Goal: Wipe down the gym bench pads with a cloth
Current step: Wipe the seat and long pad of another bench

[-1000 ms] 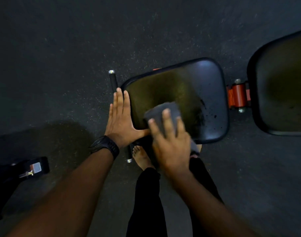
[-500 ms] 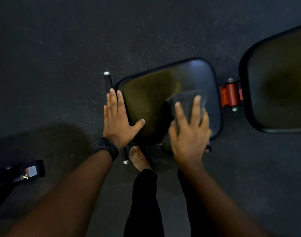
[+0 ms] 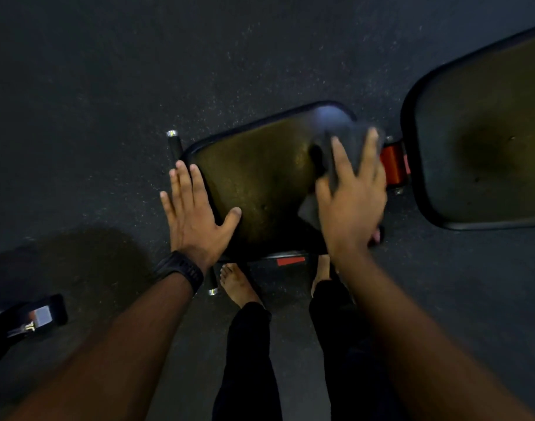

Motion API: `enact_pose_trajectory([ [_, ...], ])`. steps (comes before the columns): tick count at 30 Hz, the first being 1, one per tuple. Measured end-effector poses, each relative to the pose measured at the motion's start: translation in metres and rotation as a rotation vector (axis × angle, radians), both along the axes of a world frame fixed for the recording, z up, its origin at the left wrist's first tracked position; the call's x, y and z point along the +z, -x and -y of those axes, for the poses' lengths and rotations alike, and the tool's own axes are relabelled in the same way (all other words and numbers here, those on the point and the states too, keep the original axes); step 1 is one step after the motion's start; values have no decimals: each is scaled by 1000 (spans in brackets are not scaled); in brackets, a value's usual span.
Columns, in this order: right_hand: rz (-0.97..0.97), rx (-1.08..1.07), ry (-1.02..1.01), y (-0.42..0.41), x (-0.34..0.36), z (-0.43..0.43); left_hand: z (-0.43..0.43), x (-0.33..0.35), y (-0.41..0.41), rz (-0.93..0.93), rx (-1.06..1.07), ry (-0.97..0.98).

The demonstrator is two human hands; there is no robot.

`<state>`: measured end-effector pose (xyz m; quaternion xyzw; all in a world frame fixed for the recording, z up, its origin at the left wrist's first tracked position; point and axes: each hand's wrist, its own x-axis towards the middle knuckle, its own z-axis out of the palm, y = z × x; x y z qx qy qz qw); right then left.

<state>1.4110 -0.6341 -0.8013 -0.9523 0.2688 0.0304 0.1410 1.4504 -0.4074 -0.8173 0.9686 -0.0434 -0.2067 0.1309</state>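
Now presses the grey cloth (image 3: 348, 147) onto the 2 o'clock corner of the seat pad (image 3: 260, 177), further out than the mid-pad spot of half a second ago. Does so with the right hand (image 3: 351, 202), fingers spread wide and straight over the fabric, with a loose fold trailing toward 7 o'clock under the palm. Spreads them, most likely, to hold a broad patch of cloth flat against the vinyl through the stroke.

Braces the pad's 9 o'clock edge with the left hand (image 3: 193, 214), flat and open, thumb laid onto the top surface, placed much as before. Probably steadies the bench against the sideways push of the wipe. Wears a black watch (image 3: 179, 270) on that wrist. Stands barefoot, one foot (image 3: 239, 284) at 6 o'clock, tucked close under the pad's near edge for reach.

Leaves the back pad (image 3: 488, 147), at 3 o'clock beyond the red hinge (image 3: 392, 165), without cloth or hand on it. Judging by the reach of the stroke, seat pad close to covered. Next, likely a move across the hinge to the back pad, with care not to snag the cloth on the hardware there.
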Motion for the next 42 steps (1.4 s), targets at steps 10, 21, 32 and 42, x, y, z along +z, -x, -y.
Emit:
enact_pose_trajectory([
  [10, -24, 670, 15, -63, -4, -38, 10, -7, -4, 48, -62, -74],
  [21, 27, 234, -17, 52, -3, -51, 20, -6, -10, 48, -191, -78],
  [32, 45, 7, -11, -25, -6, 23, 34, -4, -20, 71, -212, -115],
  [42, 20, 513, 12, -80, -7, -19, 36, -10, -15, 107, -323, -166],
])
